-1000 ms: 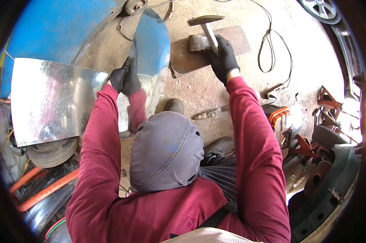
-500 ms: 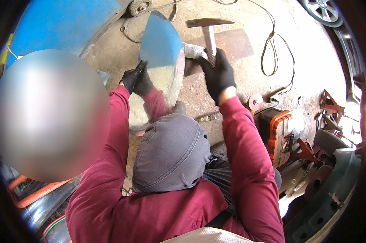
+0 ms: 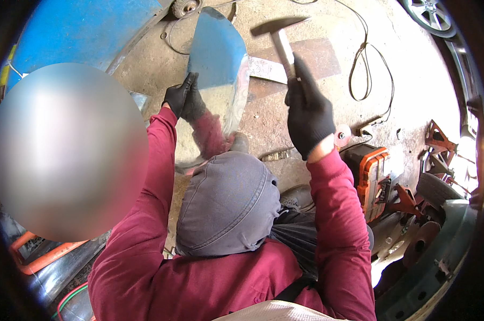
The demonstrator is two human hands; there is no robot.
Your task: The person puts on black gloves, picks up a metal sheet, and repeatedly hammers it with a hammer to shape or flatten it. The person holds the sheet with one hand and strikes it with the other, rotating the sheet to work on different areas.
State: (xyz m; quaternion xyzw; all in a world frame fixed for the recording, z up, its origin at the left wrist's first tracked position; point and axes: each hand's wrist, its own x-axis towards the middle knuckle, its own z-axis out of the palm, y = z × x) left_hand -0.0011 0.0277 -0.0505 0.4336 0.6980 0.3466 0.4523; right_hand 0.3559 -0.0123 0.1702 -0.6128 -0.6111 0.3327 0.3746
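Observation:
My left hand point(image 3: 182, 99), in a black glove, is closed on the left edge of a shiny curved sheet-metal panel point(image 3: 220, 64). The panel stands tilted, and its mirror-like face reflects blue, the glove and my maroon sleeve. In my right hand point(image 3: 311, 115), also black-gloved, the handle of a hammer point(image 3: 279, 25) is gripped. Its long, narrow head tapers at one end and is raised to the right of the panel, apart from it. A pale flat bar point(image 3: 268, 69) shows beside the panel's right edge, over a brown sheet point(image 3: 317, 56) on the floor.
A big blue panel point(image 3: 86, 32) lies at the far left, beside a blurred round patch. Right of my right arm stands an orange-and-black toolbox point(image 3: 373, 182). Red jack stands point(image 3: 440, 139) are farther right. A black cable point(image 3: 367, 75) loops over the floor. A grey cap point(image 3: 226, 206) fills the lower middle.
The hammer and my right hand have swung to the right, away from the panel, and the hammer has tilted. My left hand keeps its hold; the panel has shifted slightly right.

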